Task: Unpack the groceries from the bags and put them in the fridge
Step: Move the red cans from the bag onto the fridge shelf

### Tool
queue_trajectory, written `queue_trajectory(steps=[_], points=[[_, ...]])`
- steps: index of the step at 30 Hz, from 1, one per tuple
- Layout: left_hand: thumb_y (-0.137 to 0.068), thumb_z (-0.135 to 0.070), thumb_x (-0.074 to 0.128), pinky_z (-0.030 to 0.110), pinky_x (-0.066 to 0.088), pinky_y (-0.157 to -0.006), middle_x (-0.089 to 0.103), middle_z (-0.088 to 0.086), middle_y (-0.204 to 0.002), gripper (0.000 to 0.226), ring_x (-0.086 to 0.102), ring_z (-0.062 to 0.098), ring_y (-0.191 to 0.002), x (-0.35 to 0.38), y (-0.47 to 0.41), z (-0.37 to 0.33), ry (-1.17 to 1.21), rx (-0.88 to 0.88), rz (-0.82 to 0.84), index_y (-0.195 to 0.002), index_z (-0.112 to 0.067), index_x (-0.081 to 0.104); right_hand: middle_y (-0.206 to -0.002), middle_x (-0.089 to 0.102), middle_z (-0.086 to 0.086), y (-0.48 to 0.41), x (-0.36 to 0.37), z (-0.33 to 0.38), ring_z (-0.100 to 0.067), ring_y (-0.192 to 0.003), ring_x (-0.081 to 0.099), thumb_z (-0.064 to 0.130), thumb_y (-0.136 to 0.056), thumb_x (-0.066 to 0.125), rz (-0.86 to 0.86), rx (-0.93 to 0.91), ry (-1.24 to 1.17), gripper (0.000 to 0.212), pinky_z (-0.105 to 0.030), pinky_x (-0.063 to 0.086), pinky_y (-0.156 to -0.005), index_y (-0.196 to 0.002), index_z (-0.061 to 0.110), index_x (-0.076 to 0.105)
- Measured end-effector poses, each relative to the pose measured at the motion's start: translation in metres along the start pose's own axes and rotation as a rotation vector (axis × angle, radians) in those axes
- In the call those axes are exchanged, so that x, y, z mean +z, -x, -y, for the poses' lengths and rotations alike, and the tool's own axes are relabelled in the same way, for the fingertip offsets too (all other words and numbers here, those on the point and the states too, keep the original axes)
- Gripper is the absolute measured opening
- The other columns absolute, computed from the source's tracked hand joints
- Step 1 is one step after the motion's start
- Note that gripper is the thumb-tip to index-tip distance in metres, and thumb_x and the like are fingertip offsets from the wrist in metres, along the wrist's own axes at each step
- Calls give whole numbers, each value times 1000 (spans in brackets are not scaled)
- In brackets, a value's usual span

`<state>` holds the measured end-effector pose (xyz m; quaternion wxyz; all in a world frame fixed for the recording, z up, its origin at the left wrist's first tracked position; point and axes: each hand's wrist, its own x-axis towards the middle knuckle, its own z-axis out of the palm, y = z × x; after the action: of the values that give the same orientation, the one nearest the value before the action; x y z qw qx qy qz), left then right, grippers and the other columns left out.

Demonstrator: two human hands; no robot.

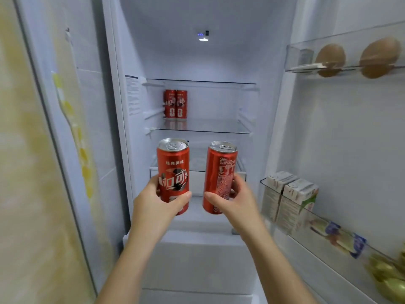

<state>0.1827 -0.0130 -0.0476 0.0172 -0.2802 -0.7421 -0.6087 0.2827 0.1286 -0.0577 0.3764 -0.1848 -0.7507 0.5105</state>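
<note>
Fridge (208,58) stood open across the centre of the frame, its door at the right. The left hand (157,202) gripped one red can (173,172) upright, thumb across the front and fingers curled round the far side. The right hand (234,200) gripped a second red can (219,172), tilted slightly, thumb low on its front. Both held cans were in front of the lower compartment, apart from each other, at centre frame. Two shelved cans (176,104) stood touching at the back left of a glass shelf (214,128) above. Cartons (289,194) sat in a door bin (263,185) at mid right; eggs (331,59) sat in the upper right door rack (293,53).
</note>
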Motion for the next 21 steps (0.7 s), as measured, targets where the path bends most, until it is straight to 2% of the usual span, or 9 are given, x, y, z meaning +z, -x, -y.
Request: queue_trajectory(steps=[2,5,7,9,12,14,17,19,21], points=[[-72,-29,82,14,38,-71,56,-24,-91,52,50,-13,-81,5,-23,1,-13,14,-7,-116,-31,54,-103,62,25,-21,8,-1,8,-92,60,26,-75,82,-8,-4,-21,57,-9,48,-64,-121,36,50],[-72,-29,81,5,36,-67,59,-23,-91,53,52,-14,-79,15,-63,4,-27,49,-8,-119,-30,56,-104,64,21,-57,20,-7,10,-88,62,23,-75,81,-47,-4,-46,53,-8,49,-64,-117,37,51],[-73,-30,81,9,39,-71,59,-22,-93,55,55,-7,-82,23,-96,6,-29,67,1,-121,-28,56,-98,63,22,-85,29,-9,18,-82,60,21,-76,81,-65,-7,-54,50,-5,47,-60,-113,37,50],[-72,-30,81,10,39,-70,56,-24,-90,55,53,-8,-80,31,-131,9,-28,98,0,-121,-28,56,-94,59,24,-116,36,-10,24,-76,56,19,-78,79,-89,-16,-47,48,-2,44,-56,-113,33,50],[-72,-32,82,6,36,-63,55,-27,-85,56,51,-13,-76,42,-186,11,-7,134,19,-121,-30,56,-96,62,21,-166,49,-9,14,-80,61,24,-78,79,-159,-35,-17,48,-6,47,-58,-116,31,52],[-72,-34,82,3,35,-60,58,-22,-88,54,49,-15,-73,49,-222,11,-18,148,34,-121,-30,57,-99,64,18,-199,57,-8,5,-84,63,25,-77,80,-213,-46,-12,49,-10,49,-61,-117,31,53],[-73,-35,81,4,36,-54,60,-15,-93,52,49,-12,-69,60,-268,9,-22,173,32,-119,-26,60,-95,62,20,-244,66,-4,4,-83,61,26,-77,80,-270,-69,9,47,-12,48,-67,-115,30,53],[-73,-36,81,6,36,-61,62,-12,-98,52,52,-3,-76,66,-293,8,-53,200,33,-120,-23,61,-94,60,20,-269,69,-4,4,-84,60,27,-77,79,-302,-80,39,47,-14,48,-71,-116,29,53],[-73,-37,80,16,41,-74,67,-7,-108,54,55,4,-85,73,-314,10,-65,216,44,-120,-21,61,-93,60,21,-291,72,-6,4,-85,59,29,-77,79,-328,-83,69,46,-20,50,-76,-114,30,52]])
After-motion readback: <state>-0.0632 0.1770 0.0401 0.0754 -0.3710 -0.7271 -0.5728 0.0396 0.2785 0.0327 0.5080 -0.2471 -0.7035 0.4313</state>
